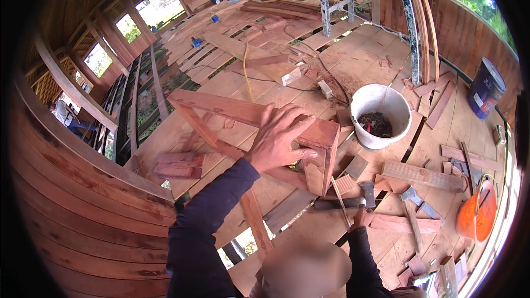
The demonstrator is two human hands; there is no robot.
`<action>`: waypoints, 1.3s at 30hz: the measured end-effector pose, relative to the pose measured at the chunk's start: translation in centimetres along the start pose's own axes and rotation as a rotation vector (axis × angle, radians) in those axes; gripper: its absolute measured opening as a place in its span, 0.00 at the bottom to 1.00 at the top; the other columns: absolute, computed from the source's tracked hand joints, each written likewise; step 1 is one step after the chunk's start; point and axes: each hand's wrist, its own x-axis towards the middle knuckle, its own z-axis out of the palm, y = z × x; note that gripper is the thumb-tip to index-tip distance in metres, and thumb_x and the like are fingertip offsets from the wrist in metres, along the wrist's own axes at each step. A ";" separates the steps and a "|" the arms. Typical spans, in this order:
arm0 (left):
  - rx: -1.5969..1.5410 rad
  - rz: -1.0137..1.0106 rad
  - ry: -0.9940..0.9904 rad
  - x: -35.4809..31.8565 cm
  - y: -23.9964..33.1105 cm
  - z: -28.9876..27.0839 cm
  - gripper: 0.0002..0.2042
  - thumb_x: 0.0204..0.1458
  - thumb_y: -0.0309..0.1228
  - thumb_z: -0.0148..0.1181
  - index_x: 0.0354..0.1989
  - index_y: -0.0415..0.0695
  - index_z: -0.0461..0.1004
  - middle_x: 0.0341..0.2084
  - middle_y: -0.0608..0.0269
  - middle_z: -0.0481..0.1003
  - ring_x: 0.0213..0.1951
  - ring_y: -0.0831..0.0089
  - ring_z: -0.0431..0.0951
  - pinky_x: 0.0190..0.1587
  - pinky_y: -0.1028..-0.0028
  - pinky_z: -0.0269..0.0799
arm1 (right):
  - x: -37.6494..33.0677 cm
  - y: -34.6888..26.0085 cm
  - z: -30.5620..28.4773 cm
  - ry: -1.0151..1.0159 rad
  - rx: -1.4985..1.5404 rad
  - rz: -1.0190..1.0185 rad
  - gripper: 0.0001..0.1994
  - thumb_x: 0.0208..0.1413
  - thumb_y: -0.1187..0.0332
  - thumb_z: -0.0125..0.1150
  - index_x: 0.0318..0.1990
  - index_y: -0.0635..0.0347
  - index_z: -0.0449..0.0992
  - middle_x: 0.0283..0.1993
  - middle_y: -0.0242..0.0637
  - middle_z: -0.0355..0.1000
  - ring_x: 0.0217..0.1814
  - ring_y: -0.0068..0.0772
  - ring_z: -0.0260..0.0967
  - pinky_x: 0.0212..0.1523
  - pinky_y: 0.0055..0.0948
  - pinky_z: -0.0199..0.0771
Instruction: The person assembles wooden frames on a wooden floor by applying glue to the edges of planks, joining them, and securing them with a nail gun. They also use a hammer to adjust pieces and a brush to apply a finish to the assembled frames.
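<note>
My left hand [279, 135] lies over the upper beam of a reddish wooden frame [221, 106], fingers spread across its top and thumb along the near side, holding it. The frame has a short upright at its right end and slanting pieces below. Lower right, my right hand [361, 219] is closed near a tool with a wide grey metal head [367, 192]; the fingers are mostly hidden and its handle is hard to make out. A thin wooden strip [339, 201] runs beside this hand. Under the left hand, a small yellow-and-black item [295, 164] is partly covered.
A white bucket [389, 96] with dark contents stands beyond the frame. Offcuts, a wooden-handled tool [413, 223] and an orange bucket [476, 212] lie rightward. Gaps break the plank floor [353, 66]. Farther off are a stepladder [326, 5], cords and a blue drum [487, 88].
</note>
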 end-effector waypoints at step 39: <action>-1.356 -0.337 0.312 -3.8 3.1 8.8 0.41 0.53 0.13 0.65 0.69 0.50 0.46 0.52 0.47 0.74 0.52 0.68 0.77 0.52 0.69 0.78 | -4.6 -15.4 -7.4 -0.033 0.811 -0.320 0.17 0.66 0.59 0.60 0.56 0.48 0.62 0.41 0.29 0.70 0.38 0.23 0.71 0.35 0.28 0.73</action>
